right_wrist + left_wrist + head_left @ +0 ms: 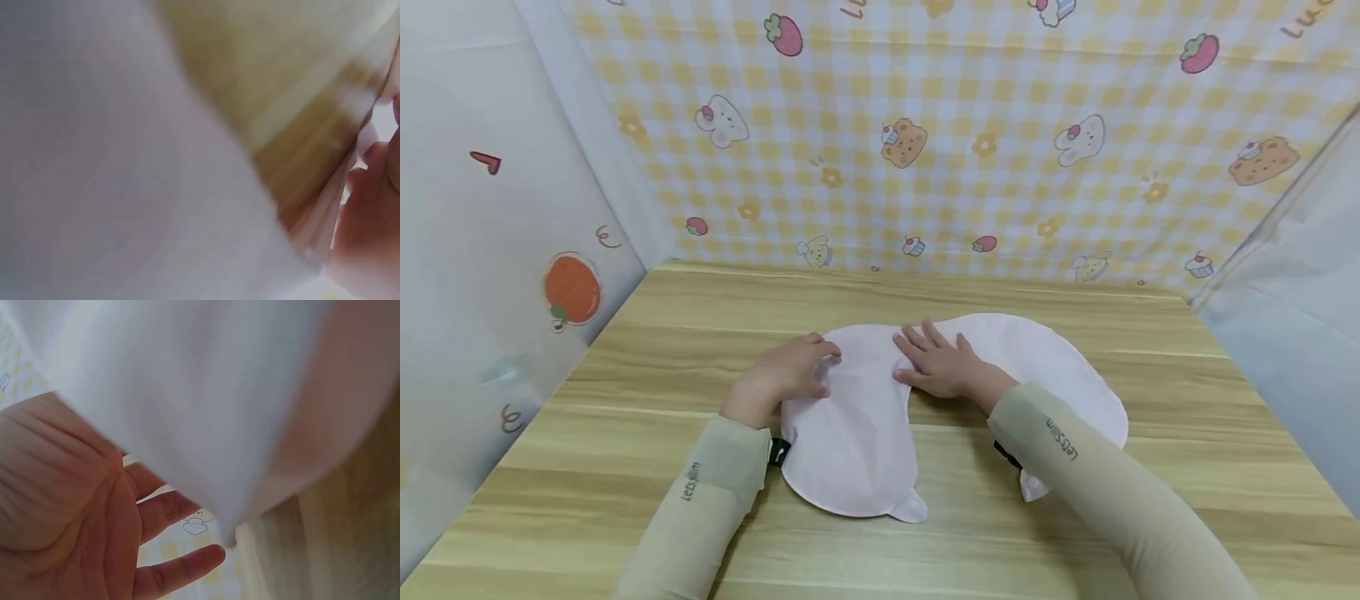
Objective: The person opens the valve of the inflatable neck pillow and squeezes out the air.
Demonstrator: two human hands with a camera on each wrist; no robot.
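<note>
A pale pink, flat U-shaped neck pillow (861, 442) lies on the table with its two ends toward me. Small snap tabs show at the left end (912, 507) and the right end (1033, 485). My left hand (786, 371) is over the pillow's left edge, fingers loosely bent and apart from the thumb; in the left wrist view the palm (62, 494) faces blurred pink fabric (187, 394). Fingers spread, my right hand (943, 367) rests on the middle of the curve. Its forearm hides part of the right lobe. Close fabric (125, 156) fills much of the right wrist view.
The wood-grain table (700, 304) extends around the pillow on all sides. Behind it hangs a yellow checked cloth (970, 200) with cartoon prints. White printed sheets (467, 333) stand along the left and right sides.
</note>
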